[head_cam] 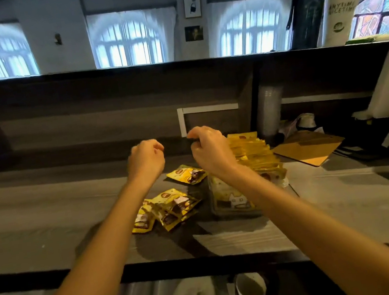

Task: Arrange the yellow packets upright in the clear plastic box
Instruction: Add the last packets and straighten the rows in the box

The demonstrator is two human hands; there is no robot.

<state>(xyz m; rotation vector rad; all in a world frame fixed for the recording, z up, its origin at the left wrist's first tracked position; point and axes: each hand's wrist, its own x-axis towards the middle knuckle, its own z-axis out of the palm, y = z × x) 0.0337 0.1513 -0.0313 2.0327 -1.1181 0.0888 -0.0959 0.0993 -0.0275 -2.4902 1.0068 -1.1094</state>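
The only writing that reads clearly is "ANYTIME NICETIME", in dark capitals on a white tumbler (343, 14) with a green round logo, standing on the high ledge far up and to the right of the fingers; a tall dark flask (310, 1) stands beside it. The print on the packets is too blurred to read: each shows a brown round badge on glossy yellow foil, with a darker picture lower down.

The left hand (145, 160) is raised above the counter (47, 221), its fingers curled into a loose fist with nothing in them. The right hand (210, 150) is level with it and just apart, fingers bent down toward the thumb, nothing visible between them.

Directly below and behind the right fingers is the clear plastic box (224, 212), straight-walled, holding a packed row of yellow packets (256, 155) standing on edge; the nearest one shows a pale cartoon cat. Below the gap between the two hands a single packet (187, 174) lies flat on the grey wood-grain top, and nearer the body a loose pile of packets (170, 208) overlaps, crinkled and shiny.

To the right of the right fingers lies a brown clipboard (309, 148), with a stack of clear cups (269, 112) behind it
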